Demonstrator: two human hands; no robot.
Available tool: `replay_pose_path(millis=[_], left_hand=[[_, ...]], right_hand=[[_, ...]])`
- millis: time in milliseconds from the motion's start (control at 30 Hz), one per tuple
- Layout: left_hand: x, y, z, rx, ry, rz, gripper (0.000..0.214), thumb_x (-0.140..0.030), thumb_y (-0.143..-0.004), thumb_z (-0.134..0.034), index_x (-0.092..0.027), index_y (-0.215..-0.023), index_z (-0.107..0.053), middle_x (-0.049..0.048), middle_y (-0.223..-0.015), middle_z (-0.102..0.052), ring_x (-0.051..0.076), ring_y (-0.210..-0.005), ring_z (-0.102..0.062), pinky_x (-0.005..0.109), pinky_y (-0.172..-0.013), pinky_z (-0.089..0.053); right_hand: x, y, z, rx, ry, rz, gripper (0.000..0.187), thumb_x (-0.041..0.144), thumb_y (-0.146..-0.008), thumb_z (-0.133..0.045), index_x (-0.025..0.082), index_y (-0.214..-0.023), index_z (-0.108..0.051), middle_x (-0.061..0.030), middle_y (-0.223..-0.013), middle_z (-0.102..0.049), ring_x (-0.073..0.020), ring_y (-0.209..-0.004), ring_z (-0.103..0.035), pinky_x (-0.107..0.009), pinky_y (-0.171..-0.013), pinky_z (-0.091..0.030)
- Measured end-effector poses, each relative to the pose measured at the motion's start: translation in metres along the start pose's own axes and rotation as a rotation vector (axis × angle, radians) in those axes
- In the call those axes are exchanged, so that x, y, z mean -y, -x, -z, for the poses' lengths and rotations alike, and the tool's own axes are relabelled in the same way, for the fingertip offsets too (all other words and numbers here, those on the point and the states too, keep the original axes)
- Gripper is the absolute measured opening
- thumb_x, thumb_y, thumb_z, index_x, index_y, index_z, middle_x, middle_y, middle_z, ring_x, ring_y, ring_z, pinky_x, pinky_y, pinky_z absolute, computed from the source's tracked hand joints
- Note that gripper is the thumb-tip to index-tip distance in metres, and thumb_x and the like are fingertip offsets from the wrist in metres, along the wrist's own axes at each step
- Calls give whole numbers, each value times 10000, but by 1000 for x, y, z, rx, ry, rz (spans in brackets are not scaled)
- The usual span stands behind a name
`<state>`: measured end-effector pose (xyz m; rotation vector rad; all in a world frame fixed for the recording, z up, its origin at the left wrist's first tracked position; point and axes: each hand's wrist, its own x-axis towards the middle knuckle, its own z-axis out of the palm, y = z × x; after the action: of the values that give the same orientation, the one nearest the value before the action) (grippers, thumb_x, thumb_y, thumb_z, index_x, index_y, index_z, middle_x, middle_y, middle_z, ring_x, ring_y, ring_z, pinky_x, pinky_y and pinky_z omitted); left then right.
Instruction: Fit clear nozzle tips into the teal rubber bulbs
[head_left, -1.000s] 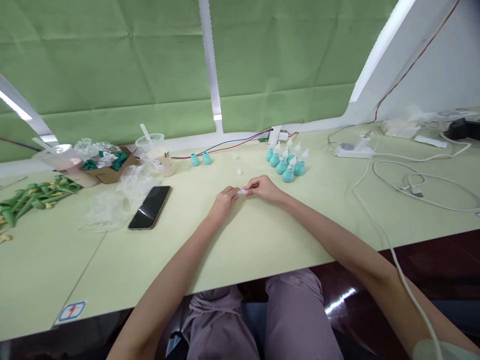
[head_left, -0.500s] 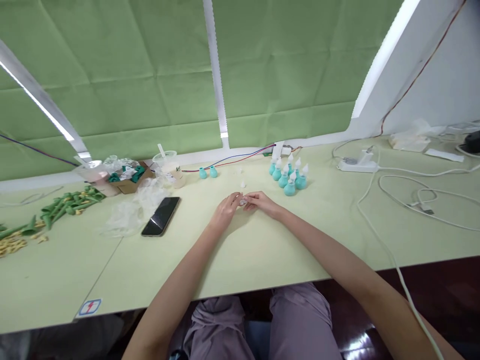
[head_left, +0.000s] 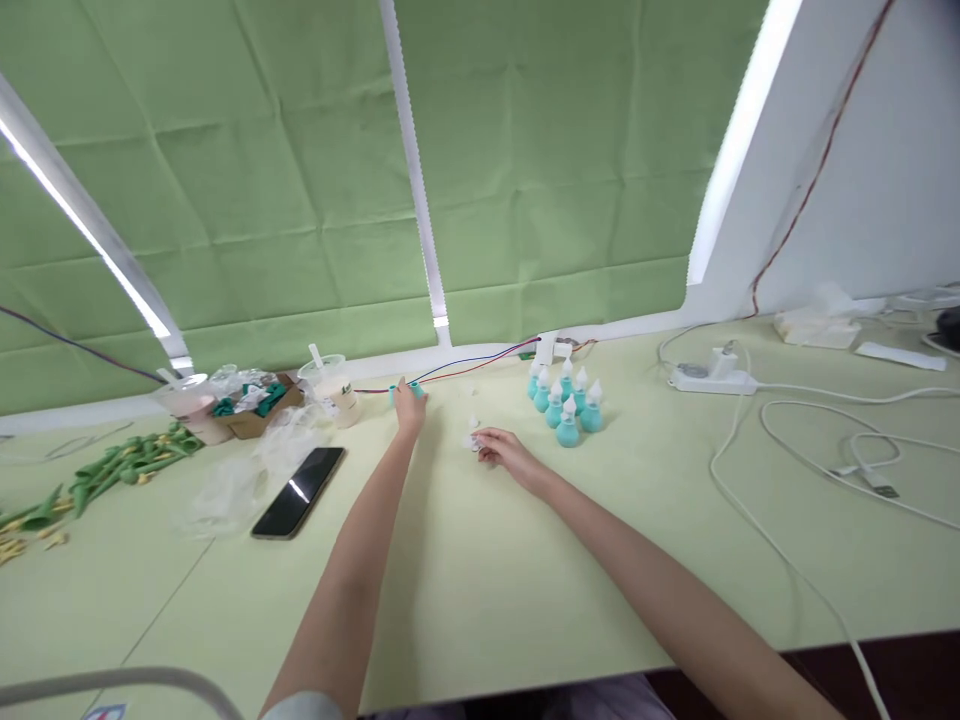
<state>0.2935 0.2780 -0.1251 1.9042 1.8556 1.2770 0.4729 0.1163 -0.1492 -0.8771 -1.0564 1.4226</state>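
My left hand (head_left: 410, 410) is at the two small round teal pots near the back of the table. Its fingers close around the right teal pot (head_left: 417, 388), mostly covering it, and the left teal pot (head_left: 392, 395) shows beside them. My right hand (head_left: 510, 458) pinches a small white piece (head_left: 478, 442) just over the table; its exact shape is hard to make out. Behind it lies another small white tip (head_left: 473, 422). To the right stands a group of several teal pots with pointed white tips (head_left: 568, 425), upright and close together.
A phone (head_left: 298, 492), crumpled clear plastic (head_left: 247, 475), drink cups (head_left: 335, 390) and a cardboard box (head_left: 262, 412) are on the left, with green stem-like pieces (head_left: 127, 465) beyond. A white power strip (head_left: 712, 380) and cables (head_left: 795, 470) occupy the right. Thin wires run along the back.
My left hand has left my right hand and reached forward and left to the teal pots. My right hand stays near the middle with the small white piece. The camera view has tilted up.
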Motion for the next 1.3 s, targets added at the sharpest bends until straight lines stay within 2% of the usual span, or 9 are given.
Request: replay_pose_path(millis=[200,367,500,667,733,833,933,1133,1300], left_hand=[[-13,-3,-20,-132,-23,70,429,-147,-754,-577,-72,-1149,-429,200,-1156,-434,304,-1189,-355,451,-1000,-277],[-9,-5,-18,-97,48,6,161,-159,-737,-589,-113,-885,-545,153,-1114,-445,285,-1158,-363,459,-988,-278],[-16,13,-11,27,164,-120,143,-259,-783,-547,-150,-876,-538,77,-1030,-536,187,-1032,-472,372,-903,-379],[-28,74,16,295,457,-273,233,-376,-829,-466,-171,-926,-520,36,-931,-597,125,-851,-544,256,-761,-436],[-30,98,30,378,395,-271,268,-424,-821,-475,-175,-884,-550,25,-872,-594,134,-815,-539,265,-765,-434],[-28,122,44,408,177,-319,258,-426,-788,-533,-185,-856,-594,32,-864,-583,171,-870,-522,319,-847,-412],[-24,132,47,425,115,-404,233,-390,-787,-544,-191,-894,-600,47,-942,-576,182,-938,-511,330,-886,-397],[-23,137,45,532,172,-431,280,-408,-790,-539,-175,-939,-590,28,-895,-624,162,-819,-564,283,-767,-438],[-19,140,46,493,176,-464,302,-415,-799,-531,-178,-972,-603,52,-951,-636,176,-860,-581,290,-777,-442]], right_hand=[[-2,-5,3,43,10,3,321,419,-618,-712,184,-834,-674,-13,-764,-623,-91,-617,-567,-225,-629,-429],[-1,-4,4,47,17,5,326,421,-621,-712,180,-838,-677,-12,-770,-628,-86,-613,-568,-219,-621,-427],[-1,-5,4,37,15,14,344,432,-626,-710,175,-851,-670,-15,-771,-629,-84,-607,-565,-222,-629,-436],[0,-3,5,-11,31,70,391,425,-580,-746,181,-872,-659,-9,-760,-628,-89,-619,-553,-214,-625,-431],[1,-1,6,-17,50,111,399,404,-562,-760,184,-875,-649,3,-745,-624,-89,-627,-548,-211,-634,-429],[3,3,7,-19,114,136,399,412,-587,-735,177,-894,-635,15,-683,-603,-92,-615,-537,-222,-643,-429],[3,6,6,-17,224,167,386,422,-618,-703,166,-897,-632,19,-648,-581,-97,-609,-531,-231,-643,-429],[-1,8,4,-44,346,215,368,424,-636,-676,161,-886,-617,11,-688,-581,-108,-599,-539,-233,-594,-438],[3,13,3,-22,462,261,314,408,-666,-653,166,-864,-622,4,-711,-594,-104,-569,-528,-223,-534,-435]])
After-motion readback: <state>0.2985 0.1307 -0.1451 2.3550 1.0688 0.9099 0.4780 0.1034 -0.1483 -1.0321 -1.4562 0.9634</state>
